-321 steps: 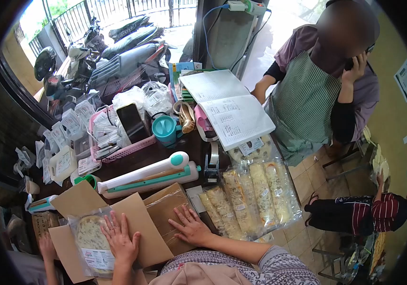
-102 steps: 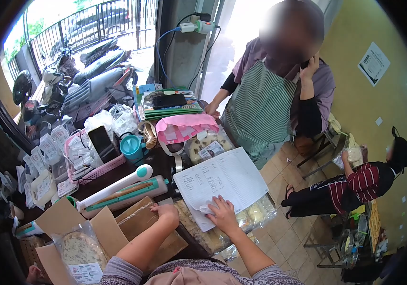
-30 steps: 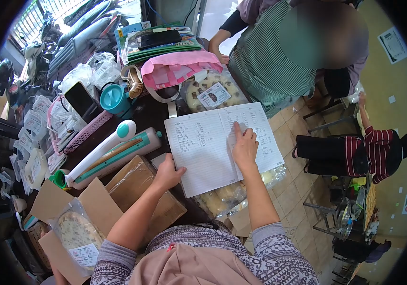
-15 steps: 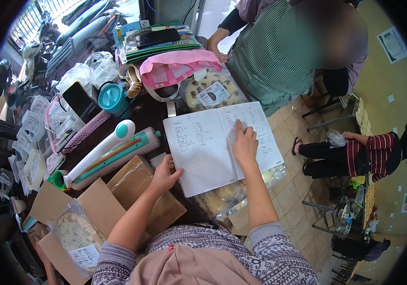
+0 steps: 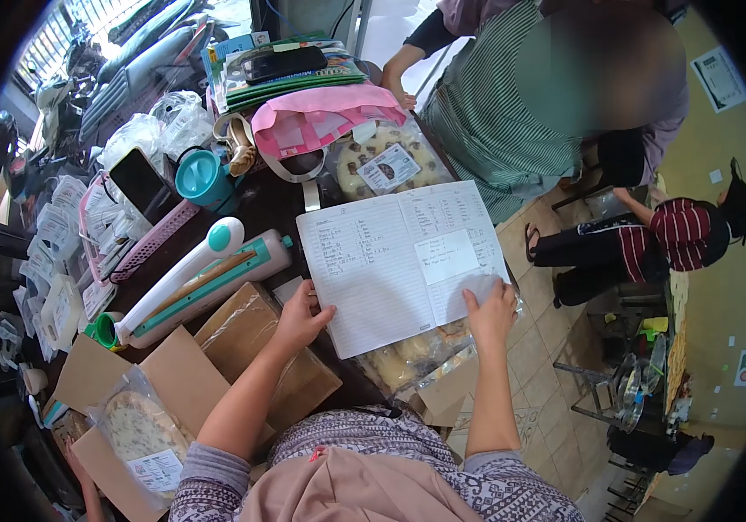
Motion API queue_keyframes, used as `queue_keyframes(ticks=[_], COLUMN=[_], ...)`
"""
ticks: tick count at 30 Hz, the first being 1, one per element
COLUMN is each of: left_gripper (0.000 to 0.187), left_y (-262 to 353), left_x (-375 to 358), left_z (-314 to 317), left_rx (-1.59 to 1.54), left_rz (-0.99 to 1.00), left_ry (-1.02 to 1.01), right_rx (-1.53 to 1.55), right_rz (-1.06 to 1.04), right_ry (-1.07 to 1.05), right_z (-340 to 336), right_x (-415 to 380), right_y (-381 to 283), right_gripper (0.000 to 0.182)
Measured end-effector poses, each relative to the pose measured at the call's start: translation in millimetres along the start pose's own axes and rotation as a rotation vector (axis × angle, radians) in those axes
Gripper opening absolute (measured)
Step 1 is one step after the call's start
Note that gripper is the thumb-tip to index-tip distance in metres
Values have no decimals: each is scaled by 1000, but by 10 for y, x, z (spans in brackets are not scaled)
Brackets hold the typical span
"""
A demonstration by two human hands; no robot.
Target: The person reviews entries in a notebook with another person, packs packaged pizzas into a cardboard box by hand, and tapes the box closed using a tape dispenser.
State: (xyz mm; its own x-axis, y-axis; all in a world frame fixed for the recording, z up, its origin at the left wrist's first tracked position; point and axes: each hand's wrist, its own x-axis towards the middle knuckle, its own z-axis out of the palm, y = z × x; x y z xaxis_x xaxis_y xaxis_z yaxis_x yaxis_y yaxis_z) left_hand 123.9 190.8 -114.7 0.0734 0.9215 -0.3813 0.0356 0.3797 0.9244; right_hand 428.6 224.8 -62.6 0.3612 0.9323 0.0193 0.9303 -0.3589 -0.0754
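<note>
An open notebook point(image 5: 355, 296) is spread across bagged baked goods point(image 5: 399, 361) at the right edge of the surface point(image 5: 255, 217). Its lower right side is pinched by the right hand point(image 5: 493, 315); whether its left edge is gripped by the curled left hand point(image 5: 303, 320) cannot be told. If tipped, the loose slip point(image 5: 447, 257) could be shed. Leftward room is limited by a cardboard box point(image 5: 260, 339) and heat sealer point(image 5: 216, 291).

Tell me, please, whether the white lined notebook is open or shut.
Open: the white lined notebook shows two written pages side by side.
</note>
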Motion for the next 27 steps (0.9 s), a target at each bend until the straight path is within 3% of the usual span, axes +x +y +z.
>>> queue_keyframes(ticks=[21, 23, 24, 26, 27], left_gripper=[40, 40, 40, 40, 40], left_y=[-31, -26, -47, -44, -24], left_x=[1, -1, 3, 6, 4], left_z=[-8, 5, 0, -6, -12], left_rx=[-1, -20, -25, -31, 9], left_rz=[-3, -22, -16, -5, -7], left_ry=[3, 1, 6, 12, 10], right_rx=[68, -36, -37, 50, 50], right_rz=[49, -102, -102, -368, -370], right_ry=[-148, -25, -28, -11, -10], right_z=[-72, -208, -159, -6, 56], right_x=[52, 59, 112, 261, 318], right_y=[8, -191, -252, -371, -453], right_gripper=[67, 52, 52, 49, 49])
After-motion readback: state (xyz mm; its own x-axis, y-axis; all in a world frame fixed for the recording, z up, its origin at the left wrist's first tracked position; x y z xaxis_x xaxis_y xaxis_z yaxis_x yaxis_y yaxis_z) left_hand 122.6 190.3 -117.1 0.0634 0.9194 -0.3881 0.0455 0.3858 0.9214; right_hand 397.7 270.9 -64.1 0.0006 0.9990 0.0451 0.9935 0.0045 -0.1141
